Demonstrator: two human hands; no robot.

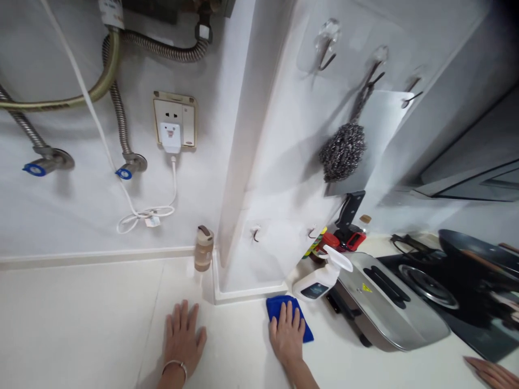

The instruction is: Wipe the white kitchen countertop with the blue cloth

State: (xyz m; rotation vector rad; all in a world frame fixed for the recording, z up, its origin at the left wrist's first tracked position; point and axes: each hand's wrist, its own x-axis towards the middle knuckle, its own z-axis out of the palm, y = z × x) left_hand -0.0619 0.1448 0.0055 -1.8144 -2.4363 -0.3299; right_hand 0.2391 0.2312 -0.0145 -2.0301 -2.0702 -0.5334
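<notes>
Head view: right hand [287,334] flat on blue cloth [279,306], fingers together, pressing cloth onto white counter [81,324] just in front of white pillar base [251,294]. Cloth bright blue, soft, partly bunched; far corner and right edge show past hand. Left hand [182,337] flat on bare counter, fingers slightly apart, holding nothing, bracelet [175,364] at wrist. White spray bottle [320,281] lies just right of cloth, beside steel appliance [389,308]. Small tan bottle [203,248] stands at wall. Another person's hand [492,373] at lower right edge.
</notes>
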